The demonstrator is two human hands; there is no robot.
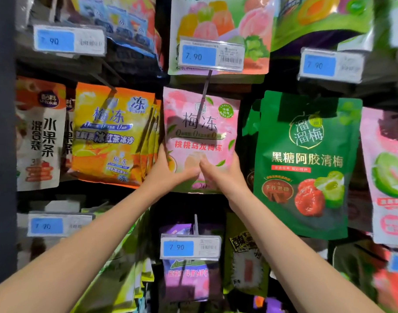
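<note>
In the head view, the pink pouch (200, 136) stood upright in the middle row of a shop display rack. Its long axis ran up and down, its printed front faced the camera, and its top edge leaned slightly to the right. A thin peg (206, 86) came down from the price tag (210, 55) above and met that top edge. Whether the pouch hung on the peg could not be told.

There was no surface here, only a dark rack wall hung with rows of snack pouches. An orange pouch (112, 134) hung just left of the pink one, with a white pouch (38, 136) further left and a green pouch (306, 159) just to the right. Below were a second tag (190, 246) and a purple pouch (186, 274). More blue tags marked the other rows.

The left hand (171, 170) gripped the pouch's lower left edge and the right hand (220, 175) its lower right edge. Each thumb lay across the front, and the two tips nearly met at the middle. The left fingers (161, 154) and the right fingers (235, 160) curled narrowly round the side edges and went behind the pouch. The pouch's lower third lay between the two hands; its upper part rose free above them.
</note>
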